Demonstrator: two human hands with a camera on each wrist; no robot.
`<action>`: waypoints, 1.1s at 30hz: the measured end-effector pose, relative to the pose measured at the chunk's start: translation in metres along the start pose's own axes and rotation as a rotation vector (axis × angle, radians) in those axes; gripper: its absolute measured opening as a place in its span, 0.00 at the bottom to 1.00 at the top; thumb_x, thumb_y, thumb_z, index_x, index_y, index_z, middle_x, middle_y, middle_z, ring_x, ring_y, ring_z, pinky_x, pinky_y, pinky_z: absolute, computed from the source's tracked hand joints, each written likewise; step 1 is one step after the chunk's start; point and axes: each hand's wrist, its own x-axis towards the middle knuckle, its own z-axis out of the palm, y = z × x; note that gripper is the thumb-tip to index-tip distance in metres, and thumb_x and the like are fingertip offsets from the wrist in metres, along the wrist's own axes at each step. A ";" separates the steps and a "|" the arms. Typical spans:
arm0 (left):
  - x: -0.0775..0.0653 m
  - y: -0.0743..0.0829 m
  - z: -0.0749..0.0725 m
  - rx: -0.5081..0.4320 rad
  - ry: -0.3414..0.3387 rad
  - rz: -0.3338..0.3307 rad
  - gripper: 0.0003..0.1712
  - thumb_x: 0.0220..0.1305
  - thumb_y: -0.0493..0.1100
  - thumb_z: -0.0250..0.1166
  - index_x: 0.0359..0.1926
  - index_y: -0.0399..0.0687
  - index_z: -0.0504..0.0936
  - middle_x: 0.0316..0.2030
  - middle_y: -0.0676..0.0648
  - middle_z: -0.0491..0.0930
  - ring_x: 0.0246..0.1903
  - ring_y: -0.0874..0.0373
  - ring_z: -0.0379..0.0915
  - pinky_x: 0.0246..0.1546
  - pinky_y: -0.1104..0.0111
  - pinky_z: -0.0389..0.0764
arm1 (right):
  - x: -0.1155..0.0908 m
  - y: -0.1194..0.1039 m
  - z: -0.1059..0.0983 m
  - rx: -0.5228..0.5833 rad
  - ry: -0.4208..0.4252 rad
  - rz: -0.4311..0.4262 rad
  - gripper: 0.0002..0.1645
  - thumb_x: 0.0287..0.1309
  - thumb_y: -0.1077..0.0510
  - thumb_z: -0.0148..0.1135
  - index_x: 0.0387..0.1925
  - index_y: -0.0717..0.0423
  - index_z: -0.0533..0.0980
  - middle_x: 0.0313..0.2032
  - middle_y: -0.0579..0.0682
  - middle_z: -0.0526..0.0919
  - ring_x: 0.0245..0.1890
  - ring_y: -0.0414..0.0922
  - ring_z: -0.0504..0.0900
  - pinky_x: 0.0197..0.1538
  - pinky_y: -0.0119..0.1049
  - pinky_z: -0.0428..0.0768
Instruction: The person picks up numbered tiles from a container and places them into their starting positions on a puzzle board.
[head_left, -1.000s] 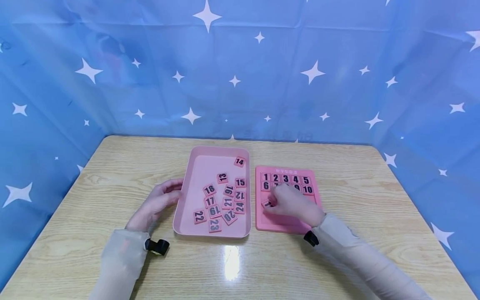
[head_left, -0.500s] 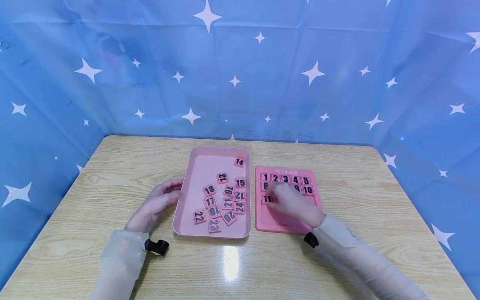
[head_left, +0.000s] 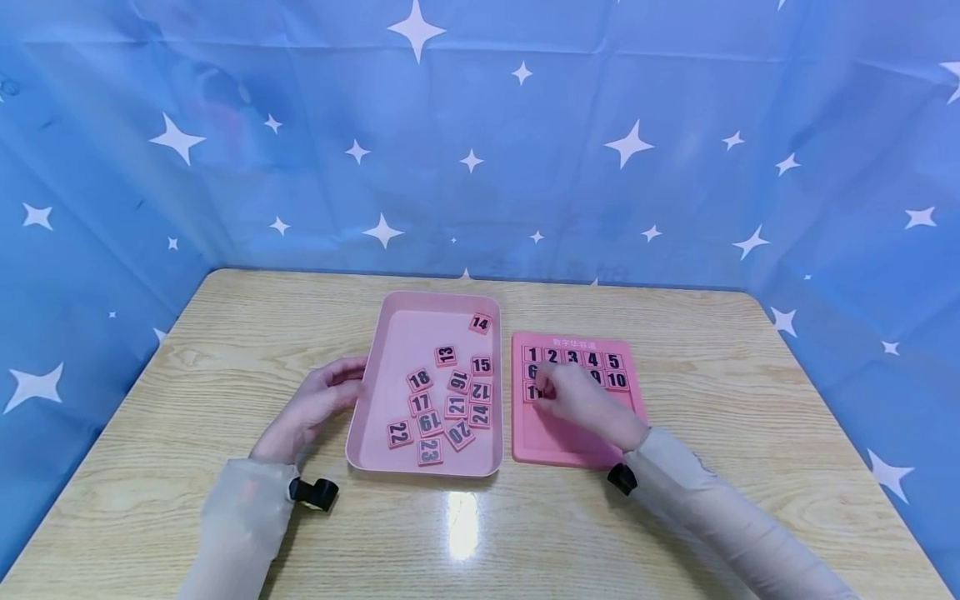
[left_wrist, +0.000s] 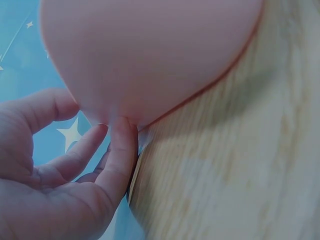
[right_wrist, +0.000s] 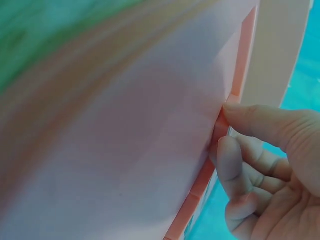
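My left hand point(head_left: 318, 402) rests against the outer left wall of a pink tray point(head_left: 386, 333), its fingertips and thumb touching the wall. In the left wrist view, the fingers point(left_wrist: 122, 155) meet the tray's side point(left_wrist: 150, 60). Over a pink number puzzle board point(head_left: 555, 437), my right hand point(head_left: 585, 404) pinches the number tile 11 point(head_left: 531, 392), which sits at the left of the third row. The right wrist view shows the thumb at the edge of that tile point(right_wrist: 220, 127) and the index finger bent beside it. Tiles 1 to 10 fill two rows above, some hidden by the hand.
Several loose number tiles lie in the tray at various angles, among them tile 14 point(head_left: 480, 323), tile 12 point(head_left: 481, 392) and tile 22 point(head_left: 400, 433). Tray and board stand side by side on a wooden table point(head_left: 675, 517). Behind hangs a blue star-patterned cloth point(head_left: 525, 200).
Tile 11, first tilted in my right fingers, now lies flat below tile 6, slightly further up the board. My right hand shifted slightly away from me. The left hand has stayed put.
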 end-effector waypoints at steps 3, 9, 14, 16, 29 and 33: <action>0.000 0.000 0.000 0.000 -0.001 -0.003 0.32 0.60 0.31 0.57 0.64 0.25 0.59 0.59 0.26 0.63 0.44 0.63 0.71 0.44 0.76 0.75 | 0.000 0.000 0.000 0.003 0.005 -0.009 0.11 0.45 0.68 0.69 0.26 0.58 0.73 0.25 0.46 0.77 0.27 0.39 0.76 0.31 0.27 0.78; 0.000 -0.001 -0.001 0.022 0.001 0.004 0.31 0.60 0.32 0.57 0.64 0.26 0.60 0.59 0.28 0.65 0.46 0.62 0.71 0.45 0.76 0.74 | 0.000 -0.001 -0.001 -0.004 -0.005 -0.011 0.10 0.45 0.67 0.69 0.25 0.57 0.73 0.24 0.46 0.76 0.26 0.39 0.75 0.30 0.27 0.77; 0.001 -0.002 -0.001 0.027 0.008 0.002 0.31 0.60 0.32 0.57 0.64 0.27 0.62 0.59 0.28 0.66 0.46 0.62 0.71 0.45 0.76 0.74 | 0.002 -0.003 -0.006 -0.014 0.032 -0.029 0.10 0.45 0.64 0.70 0.24 0.56 0.74 0.22 0.45 0.76 0.23 0.38 0.74 0.28 0.27 0.76; 0.001 -0.002 -0.001 0.026 0.010 0.001 0.31 0.60 0.32 0.57 0.63 0.27 0.61 0.58 0.28 0.66 0.45 0.62 0.71 0.45 0.76 0.74 | 0.005 -0.007 -0.011 0.006 0.070 -0.064 0.10 0.46 0.64 0.70 0.24 0.57 0.74 0.22 0.45 0.76 0.22 0.38 0.74 0.26 0.28 0.76; -0.001 0.002 0.000 -0.001 0.009 -0.015 0.31 0.61 0.32 0.57 0.64 0.26 0.60 0.59 0.28 0.64 0.45 0.61 0.71 0.44 0.76 0.75 | 0.046 -0.064 -0.011 0.165 0.060 -0.197 0.09 0.51 0.61 0.67 0.32 0.60 0.76 0.28 0.48 0.80 0.29 0.40 0.78 0.34 0.30 0.78; -0.001 0.002 0.000 -0.004 0.007 -0.012 0.31 0.60 0.32 0.57 0.64 0.26 0.60 0.59 0.28 0.64 0.45 0.61 0.71 0.44 0.75 0.75 | 0.055 -0.074 -0.001 0.204 0.036 -0.236 0.10 0.50 0.63 0.68 0.34 0.63 0.76 0.29 0.49 0.80 0.31 0.42 0.78 0.37 0.31 0.79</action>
